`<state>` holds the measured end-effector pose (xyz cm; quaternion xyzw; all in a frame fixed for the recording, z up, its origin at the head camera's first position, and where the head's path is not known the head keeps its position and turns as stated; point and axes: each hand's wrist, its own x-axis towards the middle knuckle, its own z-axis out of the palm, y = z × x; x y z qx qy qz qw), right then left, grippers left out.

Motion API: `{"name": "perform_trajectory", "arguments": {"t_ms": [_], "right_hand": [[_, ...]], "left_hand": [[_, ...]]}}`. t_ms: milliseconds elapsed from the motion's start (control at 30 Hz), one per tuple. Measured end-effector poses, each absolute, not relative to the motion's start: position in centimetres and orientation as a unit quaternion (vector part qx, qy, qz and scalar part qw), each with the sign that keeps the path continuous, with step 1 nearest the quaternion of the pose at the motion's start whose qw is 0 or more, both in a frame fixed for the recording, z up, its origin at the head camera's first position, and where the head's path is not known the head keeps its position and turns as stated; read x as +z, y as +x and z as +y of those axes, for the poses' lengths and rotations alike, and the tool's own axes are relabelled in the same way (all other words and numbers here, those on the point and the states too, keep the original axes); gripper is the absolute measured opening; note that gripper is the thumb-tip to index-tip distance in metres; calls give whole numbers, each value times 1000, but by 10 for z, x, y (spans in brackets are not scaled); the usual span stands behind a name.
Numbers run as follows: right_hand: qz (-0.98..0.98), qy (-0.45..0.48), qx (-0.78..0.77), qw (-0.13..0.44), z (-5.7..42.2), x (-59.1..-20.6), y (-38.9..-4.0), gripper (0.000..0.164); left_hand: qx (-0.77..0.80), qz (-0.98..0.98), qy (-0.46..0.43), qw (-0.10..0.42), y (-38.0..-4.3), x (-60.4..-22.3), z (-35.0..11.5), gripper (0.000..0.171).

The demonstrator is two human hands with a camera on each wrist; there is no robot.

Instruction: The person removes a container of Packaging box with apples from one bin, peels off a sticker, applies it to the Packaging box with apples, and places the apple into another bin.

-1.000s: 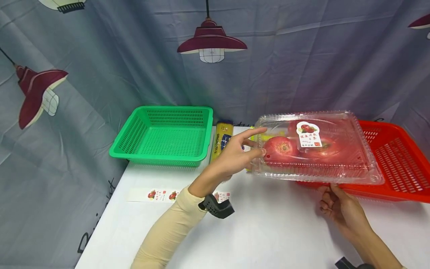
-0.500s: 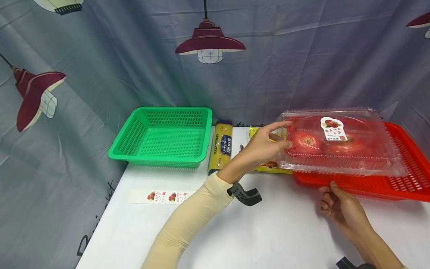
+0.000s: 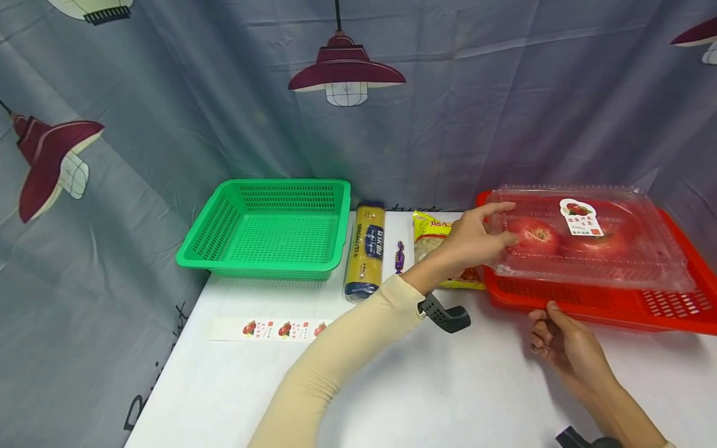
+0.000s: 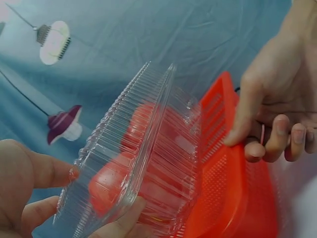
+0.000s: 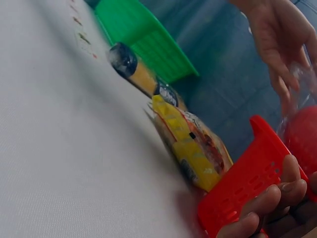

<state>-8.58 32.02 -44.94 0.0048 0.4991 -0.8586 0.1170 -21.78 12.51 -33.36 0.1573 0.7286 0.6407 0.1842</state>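
My left hand [image 3: 476, 239] pinches the left edge of a clear plastic fruit box [image 3: 644, 267] with its thumb and fingers. Through the lid show round red fruits [image 3: 532, 236] that look like apples, and a white fruit label [image 3: 580, 217] sits on top. The box is over the red basket [image 3: 577, 306]; whether it rests on the basket floor I cannot tell. At the basket's near rim is my right hand [image 3: 574, 351]. In the left wrist view its thumb [image 4: 240, 121] lies on the rim, with the other fingers curled on the outer side.
A green basket [image 3: 263, 271] stands at the back left. Between the baskets lie a spaghetti pack [image 3: 366, 249], a purple-wrapped candy [image 3: 399, 257] and a yellow food bag [image 3: 428, 233]. A strip of fruit labels [image 3: 229, 330] lies on the white table [image 3: 437, 386]. A grey curtain hangs behind.
My left hand has carried the fruit box to the right, further over the red basket. The yellow bag and candy have come into fuller view. My right hand stays at the rim.
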Motion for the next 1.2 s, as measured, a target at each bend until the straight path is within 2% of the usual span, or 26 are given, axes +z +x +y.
{"name": "perform_trajectory", "arguments": {"t_ms": [167,367,567,767,933,1200], "right_hand": [[507,7,-854,115,321,-449,-87,41],[524,12,-845,110,321,-449,-84,41],[529,12,-842,107,320,-449,-80,41],[540,23,-836,99,318,-449,-76,41],[535,22,-839,97,316,-448,-74,41],[538,20,-837,97,313,-448,-71,41]], "left_hand": [[619,753,138,176,-216,-340,143,55],[556,804,164,129,-214,-351,160,54],[498,842,169,123,-211,-364,168,55],[422,882,197,74,-209,-369,174,55],[395,895,193,74,-206,-372,180,56],[393,902,146,104,-198,-376,193,58]]}}
